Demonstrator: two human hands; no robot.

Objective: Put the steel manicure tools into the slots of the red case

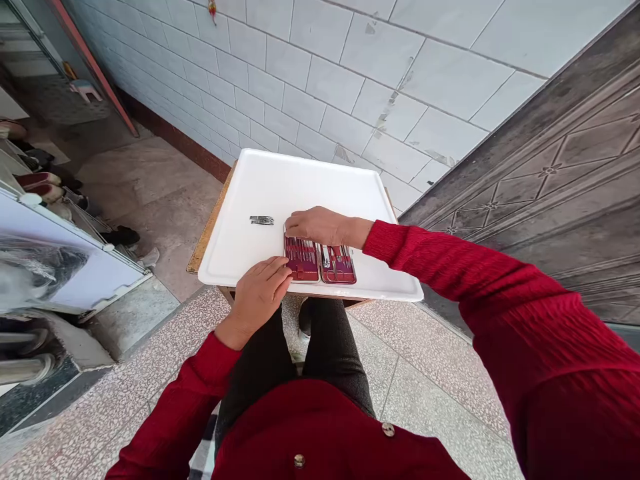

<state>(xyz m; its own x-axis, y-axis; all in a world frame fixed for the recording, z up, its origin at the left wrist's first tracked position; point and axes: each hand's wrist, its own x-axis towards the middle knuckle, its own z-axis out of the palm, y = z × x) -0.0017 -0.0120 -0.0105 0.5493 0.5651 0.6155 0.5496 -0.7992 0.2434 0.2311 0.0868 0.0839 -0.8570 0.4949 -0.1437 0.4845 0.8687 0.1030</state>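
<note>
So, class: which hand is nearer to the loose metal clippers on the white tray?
Right. The right hand covers the far left corner of the red case, just right of the clippers; the left hand is farther off, below them in the picture.

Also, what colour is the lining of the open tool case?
The lining is maroon; it shows best in the head view.

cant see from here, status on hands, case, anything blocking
Left hand at left edge of open red case. Right hand partly hiding its upper left. Case on white tray. Small metal items apart to left.
</note>
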